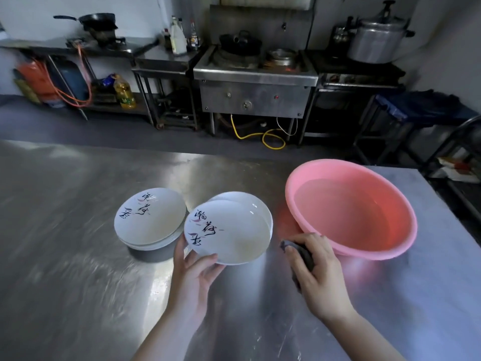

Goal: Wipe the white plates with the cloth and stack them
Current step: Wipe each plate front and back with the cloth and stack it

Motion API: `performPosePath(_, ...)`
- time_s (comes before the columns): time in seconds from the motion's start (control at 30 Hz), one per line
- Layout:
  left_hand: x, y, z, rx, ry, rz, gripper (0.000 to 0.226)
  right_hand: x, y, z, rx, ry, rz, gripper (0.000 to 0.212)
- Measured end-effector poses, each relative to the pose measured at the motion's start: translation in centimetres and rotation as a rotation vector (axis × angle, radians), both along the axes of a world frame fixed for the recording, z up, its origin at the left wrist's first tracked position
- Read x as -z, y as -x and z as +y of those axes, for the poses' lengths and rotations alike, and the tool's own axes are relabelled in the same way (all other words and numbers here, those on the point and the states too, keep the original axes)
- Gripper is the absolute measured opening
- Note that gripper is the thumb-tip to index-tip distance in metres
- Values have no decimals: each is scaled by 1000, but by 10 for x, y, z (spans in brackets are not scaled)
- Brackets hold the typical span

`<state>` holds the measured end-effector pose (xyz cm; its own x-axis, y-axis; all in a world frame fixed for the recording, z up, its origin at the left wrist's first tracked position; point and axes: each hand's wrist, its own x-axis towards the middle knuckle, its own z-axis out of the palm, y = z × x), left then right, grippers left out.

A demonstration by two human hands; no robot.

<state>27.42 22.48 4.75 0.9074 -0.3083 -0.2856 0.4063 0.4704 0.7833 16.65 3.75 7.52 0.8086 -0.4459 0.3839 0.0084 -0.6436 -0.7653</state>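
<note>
Tilted white plate (pixel 229 231) beside plate stack (pixel 149 220); dark cloth (pixel 303 252)

left hand (pixel 194 277) holding a plate (pixel 227 231) by its near rim, right hand (pixel 316 274) gripping the cloth (pixel 303 252) beside the pink basin (pixel 351 208)

White round ceramic plate (pixel 229 231) held at its near edge, marked with black brush lettering and small pink strokes. Same black-and-pink pattern on the top of the white plate stack (pixel 149 217), over a grey base. Dark grey cloth (pixel 302 252), possibly closer to black in this dim light. Pink round plastic basin (pixel 351 207), redder inside. Silvery brushed steel table (pixel 65 230). Yellow hose (pixel 263 138) under the steel-grey stove (pixel 255 92).
</note>
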Motion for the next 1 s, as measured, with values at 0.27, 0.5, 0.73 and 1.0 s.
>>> performPosePath(0.27,11,-15,-11,59,-87,-40,81,15,-4,5,32,-106,21,9)
performPosePath(0.5,7,-19,-7,86,-403,-329,90,21,-7,19,16,-110,43,11)
performPosePath(0.73,24,-27,0,91,-699,-389,99,23,-5,24,11,-128,69,13)
performPosePath(1.0,24,-37,-10,116,-613,-423,96,27,-3,27,34,-170,78,15)
